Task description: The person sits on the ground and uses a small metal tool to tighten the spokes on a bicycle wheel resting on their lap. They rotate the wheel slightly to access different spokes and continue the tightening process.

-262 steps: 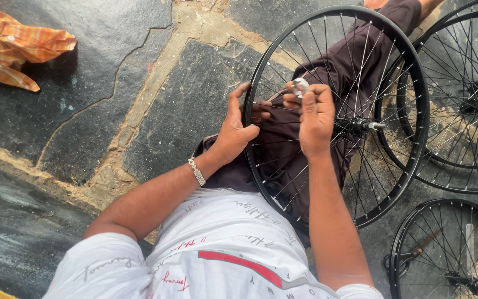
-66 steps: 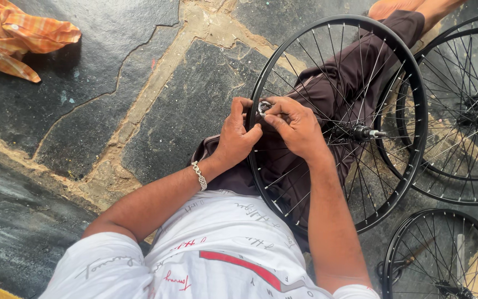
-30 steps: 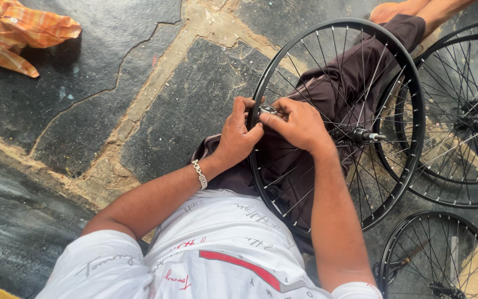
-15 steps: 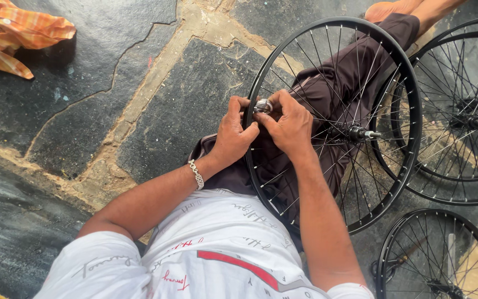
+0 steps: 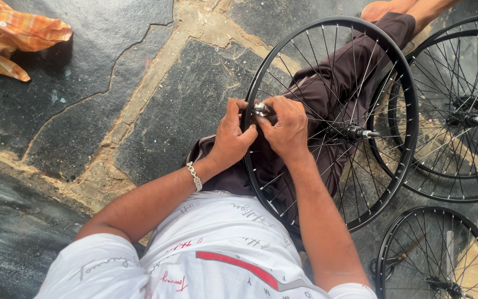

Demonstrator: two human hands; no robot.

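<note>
At the frame's centre, the left hand (image 5: 232, 138) grips the black wheel rim (image 5: 248, 166) while right hand (image 5: 286, 127) fingers pinch a small metal tool (image 5: 260, 108); steady rim, turn gently.

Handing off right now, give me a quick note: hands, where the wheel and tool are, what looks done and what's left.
Left hand grips the rim of the wheel lying across the lap. Right hand holds a small metal tool at the rim beside it. Spokes are in and the hub is fitted. Work at this rim spot is unfinished. Other wheels lie to the right; cloth lies far left.
</note>
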